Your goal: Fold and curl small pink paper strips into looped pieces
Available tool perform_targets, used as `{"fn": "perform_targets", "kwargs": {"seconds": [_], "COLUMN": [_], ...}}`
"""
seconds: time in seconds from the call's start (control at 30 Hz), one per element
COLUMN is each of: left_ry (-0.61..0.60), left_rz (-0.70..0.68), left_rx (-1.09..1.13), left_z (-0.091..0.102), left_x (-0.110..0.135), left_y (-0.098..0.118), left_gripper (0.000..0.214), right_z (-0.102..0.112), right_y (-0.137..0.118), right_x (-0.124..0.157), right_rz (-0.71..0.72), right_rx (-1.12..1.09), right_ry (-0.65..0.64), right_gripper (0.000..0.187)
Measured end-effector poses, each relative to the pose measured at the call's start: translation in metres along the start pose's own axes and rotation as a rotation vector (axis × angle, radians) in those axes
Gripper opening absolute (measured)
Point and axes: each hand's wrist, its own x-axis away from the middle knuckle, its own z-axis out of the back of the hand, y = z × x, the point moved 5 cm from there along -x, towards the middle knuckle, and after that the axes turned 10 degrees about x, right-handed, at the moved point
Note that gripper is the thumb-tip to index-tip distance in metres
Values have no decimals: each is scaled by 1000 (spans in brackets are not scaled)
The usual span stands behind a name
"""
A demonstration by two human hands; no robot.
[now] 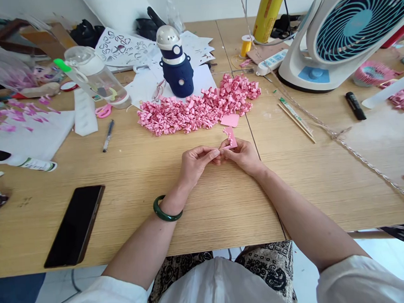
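My left hand and my right hand meet above the table, with thumbs and fingers pinched together. Between them is a small strip of pink foam or paper with a curled, frilly edge; it stands up from my right fingers. A thin pink end reaches toward my left fingertips, which are closed on something too small to make out. Just beyond my hands lies a flat pink piece. Behind that spreads a long heap of small curled pink pieces.
A dark blue bottle stands behind the heap. At left are a clear bottle, a pen, pink scissors and a phone. A fan, wooden sticks, a marker and a twisted cord are at right.
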Motion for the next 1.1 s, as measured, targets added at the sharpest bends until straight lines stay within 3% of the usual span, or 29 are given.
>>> {"fn": "perform_targets", "kwargs": {"seconds": [0.47,0.83,1.1], "left_ry": [7,35,18], "left_rz": [-115,-25,-41], "left_rx": [-63,45,21], "left_z": [4,2,3], "left_x": [-1,0,-1], "left_y": [-6,-6,-10], "left_gripper": [31,40,27], "right_z": [1,6,4], "right_y": [0,5,4], "right_x": [1,-2,-1], "right_rz": [22,21,31], "right_rx": [5,9,-14], "right_ry": [21,95,73], "right_gripper": [34,46,39]}}
